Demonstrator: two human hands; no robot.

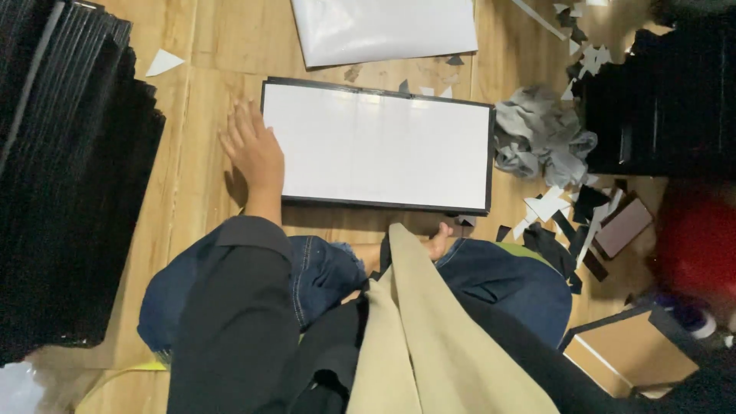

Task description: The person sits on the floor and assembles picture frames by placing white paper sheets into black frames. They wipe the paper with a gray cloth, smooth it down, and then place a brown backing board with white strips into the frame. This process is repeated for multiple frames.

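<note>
Past the beige cloth [429, 337] on the lap, the left hand [253, 149] lies flat, fingers spread, holding nothing, touching the left short edge of the black-framed white rectangular board [379, 146], whose long axis runs rightward; the right hand is hidden.

place: informal floor workshop for hand assembly | floor: wood-look floor [192, 192] used as workbench by a seated person | stock: tall stacks of black panels [69, 176], white sheet [383, 27] | waste: black and white offcuts [560, 218], grey rag [540, 138] | packing: cardboard box [629, 353]
</note>
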